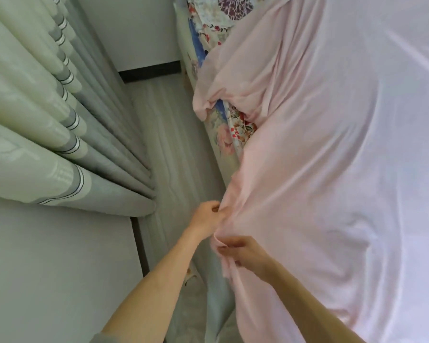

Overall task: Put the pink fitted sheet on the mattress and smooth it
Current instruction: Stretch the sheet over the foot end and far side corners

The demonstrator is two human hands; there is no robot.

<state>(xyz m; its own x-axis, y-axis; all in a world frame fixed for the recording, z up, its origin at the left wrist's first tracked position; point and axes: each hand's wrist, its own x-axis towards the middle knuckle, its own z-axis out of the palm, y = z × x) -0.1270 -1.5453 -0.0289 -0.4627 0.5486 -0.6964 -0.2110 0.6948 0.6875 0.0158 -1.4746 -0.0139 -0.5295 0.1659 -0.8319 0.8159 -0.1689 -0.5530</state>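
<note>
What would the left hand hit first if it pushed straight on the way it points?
The pink fitted sheet, which the left hand pinches at its edge. Just beyond that fold probably lies the floral mattress side, though depth is hard to judge.

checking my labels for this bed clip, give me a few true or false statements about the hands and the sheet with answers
1. The right hand grips the pink sheet. True.
2. The left hand is empty. False: it grips the sheet's edge too.
3. The floral mattress shows past the sheet's edge. True.
4. The sheet lies flat and smooth. False: it is wrinkled and bunched.
5. A curtain hangs across the floor from the bed. True.
</note>
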